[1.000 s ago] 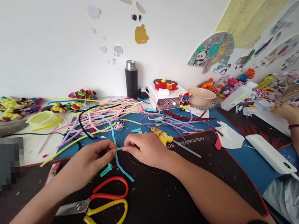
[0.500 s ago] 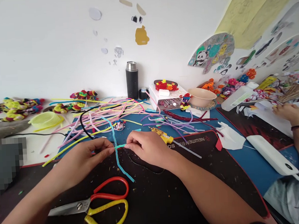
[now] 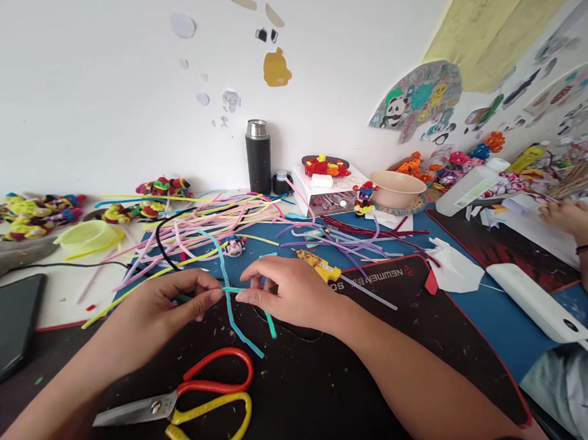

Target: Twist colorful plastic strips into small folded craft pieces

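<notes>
A light blue pipe cleaner [image 3: 230,308] hangs upright between my hands, its lower end slanting right. Across it runs a short green pipe cleaner [image 3: 232,289], touching it where they cross. My left hand [image 3: 172,304] is closed, pinching the green one between thumb and finger just left of the crossing. On the other side, my right hand [image 3: 286,290] has its thumb and curled fingers around the green strand. Another green length [image 3: 271,324] sticks out below the right hand. Below my hands, scissors [image 3: 173,403] with one red and one yellow handle lie on the black mat.
Behind my hands lies a heap of pink and yellow pipe cleaners [image 3: 214,218]. A yellow glue gun [image 3: 321,265] rests beyond my right hand. A black flask [image 3: 259,159] stands by the wall. At right are a white device [image 3: 533,301] and another person's hand [image 3: 575,219].
My right hand has shifted slightly left, its fingers now more apart from the thumb. A green length now shows below it. The blue pipe cleaner and scissors stay nearly in place.
</notes>
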The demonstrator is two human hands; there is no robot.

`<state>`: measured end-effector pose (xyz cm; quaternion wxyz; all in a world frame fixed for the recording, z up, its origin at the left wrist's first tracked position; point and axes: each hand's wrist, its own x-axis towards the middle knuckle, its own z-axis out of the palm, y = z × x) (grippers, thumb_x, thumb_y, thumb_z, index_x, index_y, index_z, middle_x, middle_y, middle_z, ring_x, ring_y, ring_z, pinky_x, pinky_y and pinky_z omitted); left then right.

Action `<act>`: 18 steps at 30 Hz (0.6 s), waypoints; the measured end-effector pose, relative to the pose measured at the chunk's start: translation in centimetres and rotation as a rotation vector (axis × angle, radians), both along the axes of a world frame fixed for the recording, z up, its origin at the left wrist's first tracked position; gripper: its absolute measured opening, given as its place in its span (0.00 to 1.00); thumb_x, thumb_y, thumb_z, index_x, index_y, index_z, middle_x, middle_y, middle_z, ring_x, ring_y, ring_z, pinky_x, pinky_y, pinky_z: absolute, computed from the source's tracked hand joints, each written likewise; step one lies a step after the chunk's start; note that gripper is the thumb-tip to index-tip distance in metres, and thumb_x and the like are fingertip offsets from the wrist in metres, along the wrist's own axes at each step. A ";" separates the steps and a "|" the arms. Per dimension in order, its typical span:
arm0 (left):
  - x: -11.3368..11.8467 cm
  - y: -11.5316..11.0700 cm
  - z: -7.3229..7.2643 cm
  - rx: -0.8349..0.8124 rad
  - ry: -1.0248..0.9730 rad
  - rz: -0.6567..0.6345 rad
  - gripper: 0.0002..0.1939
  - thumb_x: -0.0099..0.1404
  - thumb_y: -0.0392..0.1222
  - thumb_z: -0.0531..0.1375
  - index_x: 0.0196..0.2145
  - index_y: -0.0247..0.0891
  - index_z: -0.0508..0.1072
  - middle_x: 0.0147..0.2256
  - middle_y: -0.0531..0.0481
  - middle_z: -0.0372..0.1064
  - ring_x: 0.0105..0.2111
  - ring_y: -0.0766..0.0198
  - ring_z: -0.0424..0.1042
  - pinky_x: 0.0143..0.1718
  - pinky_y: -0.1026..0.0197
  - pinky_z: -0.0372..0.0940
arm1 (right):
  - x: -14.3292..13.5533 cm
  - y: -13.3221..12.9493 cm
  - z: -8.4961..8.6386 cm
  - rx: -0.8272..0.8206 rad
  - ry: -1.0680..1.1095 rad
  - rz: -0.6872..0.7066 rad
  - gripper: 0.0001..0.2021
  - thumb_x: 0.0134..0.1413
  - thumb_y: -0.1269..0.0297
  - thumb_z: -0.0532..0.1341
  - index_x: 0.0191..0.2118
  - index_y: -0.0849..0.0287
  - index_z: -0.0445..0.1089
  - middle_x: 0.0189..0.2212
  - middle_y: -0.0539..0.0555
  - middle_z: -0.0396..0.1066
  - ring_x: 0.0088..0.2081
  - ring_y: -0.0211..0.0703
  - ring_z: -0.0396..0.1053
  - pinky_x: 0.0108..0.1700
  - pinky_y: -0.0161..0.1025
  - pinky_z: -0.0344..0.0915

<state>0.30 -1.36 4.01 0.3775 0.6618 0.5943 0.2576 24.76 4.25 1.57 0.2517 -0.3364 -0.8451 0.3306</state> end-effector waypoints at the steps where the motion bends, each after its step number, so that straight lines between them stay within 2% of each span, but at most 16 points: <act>1: 0.4 -0.1 -0.1 0.001 -0.021 -0.007 0.26 0.67 0.69 0.62 0.32 0.42 0.81 0.27 0.51 0.73 0.28 0.58 0.69 0.31 0.60 0.64 | -0.1 -0.2 0.1 -0.021 0.020 0.016 0.12 0.68 0.53 0.71 0.48 0.55 0.79 0.42 0.52 0.82 0.37 0.40 0.77 0.40 0.36 0.65; 5: 1.1 -0.4 -0.9 -0.017 -0.137 -0.042 0.22 0.68 0.65 0.65 0.35 0.43 0.81 0.29 0.51 0.75 0.30 0.58 0.70 0.32 0.61 0.65 | -0.4 -0.8 0.3 -0.149 0.035 0.055 0.08 0.71 0.56 0.69 0.43 0.54 0.79 0.32 0.48 0.80 0.32 0.38 0.76 0.36 0.34 0.64; 7: 0.6 -0.5 -1.3 -0.047 -0.229 -0.031 0.18 0.70 0.61 0.67 0.43 0.44 0.81 0.35 0.50 0.78 0.35 0.57 0.73 0.37 0.60 0.67 | -0.4 -0.9 0.3 -0.246 0.064 0.047 0.09 0.74 0.58 0.66 0.40 0.55 0.77 0.26 0.45 0.77 0.27 0.36 0.75 0.34 0.33 0.64; 9: -0.2 -0.6 -1.4 -0.071 -0.302 0.019 0.20 0.70 0.60 0.68 0.51 0.45 0.79 0.42 0.48 0.80 0.42 0.55 0.76 0.43 0.58 0.69 | -0.4 -0.7 0.2 -0.322 0.129 0.028 0.11 0.74 0.58 0.65 0.38 0.55 0.75 0.24 0.44 0.75 0.24 0.34 0.73 0.33 0.33 0.64; 11: -0.9 -0.5 -1.3 -0.068 -0.317 0.075 0.23 0.69 0.61 0.69 0.54 0.45 0.79 0.48 0.46 0.81 0.48 0.52 0.76 0.47 0.56 0.69 | -0.3 -0.5 0.0 -0.356 0.185 0.002 0.11 0.73 0.57 0.65 0.38 0.55 0.75 0.24 0.43 0.74 0.22 0.34 0.72 0.31 0.32 0.64; 14: -1.4 -0.3 -0.7 -0.042 -0.279 0.120 0.24 0.67 0.63 0.69 0.51 0.44 0.81 0.48 0.45 0.81 0.48 0.50 0.76 0.48 0.55 0.68 | -0.2 -0.2 -0.3 -0.361 0.202 -0.020 0.11 0.73 0.56 0.65 0.38 0.56 0.76 0.23 0.44 0.73 0.23 0.34 0.72 0.30 0.32 0.63; 18: -1.2 -0.1 0.0 -0.017 -0.192 0.121 0.23 0.63 0.64 0.71 0.42 0.43 0.84 0.40 0.47 0.82 0.43 0.50 0.76 0.46 0.55 0.68 | -0.2 -0.1 -0.3 -0.344 0.192 -0.020 0.12 0.73 0.55 0.65 0.39 0.56 0.77 0.24 0.45 0.75 0.25 0.35 0.74 0.32 0.32 0.64</act>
